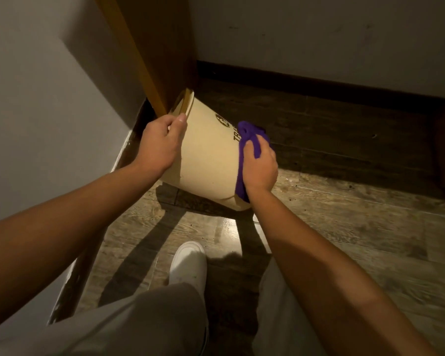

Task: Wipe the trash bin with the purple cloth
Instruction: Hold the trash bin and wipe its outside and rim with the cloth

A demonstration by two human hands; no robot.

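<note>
The left hand (159,143) has its grip closed over the rim of the tilted trash bin (206,160), steadying it off the floor (344,227). Just right of that grip, the bin's side wall runs to the right hand (260,168), which presses the bunched purple cloth (249,140) flat against it. Wiping looks under way, with the wall between the grips and the inside seemingly left.

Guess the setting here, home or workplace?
Likely an indoor room corner, home or office unclear: wood-look floor, plain wall with dark baseboard, a tilted cream trash bin beside a wooden panel.
</note>
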